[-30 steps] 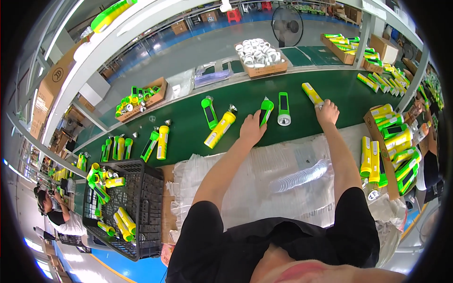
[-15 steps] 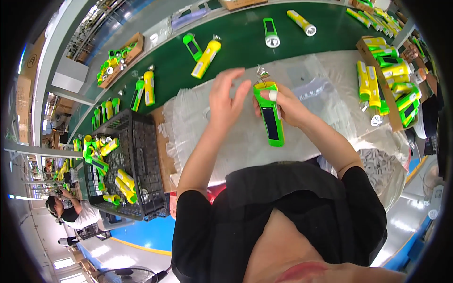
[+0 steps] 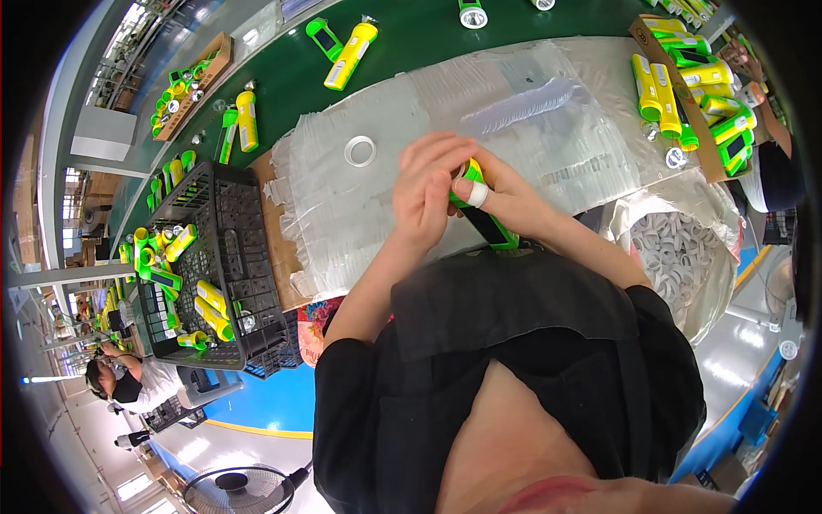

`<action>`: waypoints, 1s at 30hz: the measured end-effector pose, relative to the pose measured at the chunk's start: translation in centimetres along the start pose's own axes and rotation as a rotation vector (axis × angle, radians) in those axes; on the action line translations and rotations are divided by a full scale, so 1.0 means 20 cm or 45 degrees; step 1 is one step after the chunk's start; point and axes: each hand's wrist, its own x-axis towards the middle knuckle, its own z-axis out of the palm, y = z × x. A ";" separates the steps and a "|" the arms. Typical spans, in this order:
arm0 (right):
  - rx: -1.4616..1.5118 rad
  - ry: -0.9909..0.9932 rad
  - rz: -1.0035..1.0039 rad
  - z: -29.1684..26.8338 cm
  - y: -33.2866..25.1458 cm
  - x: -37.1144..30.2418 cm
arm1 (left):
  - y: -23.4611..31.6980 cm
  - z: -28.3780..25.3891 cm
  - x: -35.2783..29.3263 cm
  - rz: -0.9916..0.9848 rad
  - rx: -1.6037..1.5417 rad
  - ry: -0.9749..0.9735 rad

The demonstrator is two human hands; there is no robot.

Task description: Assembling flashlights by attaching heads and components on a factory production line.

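Observation:
Close to my chest, above the work surface, my right hand grips a green flashlight body with a dark panel along its side. A white band circles the right thumb. My left hand is closed around the flashlight's upper end, its fingers against those of the right hand. Most of that end is hidden, so I cannot tell whether a small part is between the fingers. A white ring lies on the plastic-covered work surface, beyond the left hand.
Black crates with green and yellow flashlights stand at left. A carton of flashlights is at right, above a sack of white rings. More flashlights lie on the green belt. Another person is far left.
My left hand has moved from beside the flashlight to close over its upper end. The flashlight has come nearer my chest. The white ring now shows fully, and the view has shifted.

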 end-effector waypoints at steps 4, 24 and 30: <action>0.045 0.126 0.011 -0.02 0.00 -0.02 | -0.01 0.06 0.01 -0.044 -0.097 -0.121; 0.083 0.204 0.063 -0.12 -0.08 0.00 | -0.07 -0.03 0.09 -0.106 0.094 -0.246; -0.013 -0.025 0.110 -0.04 -0.07 0.06 | -0.03 -0.09 0.00 -0.026 0.117 -0.121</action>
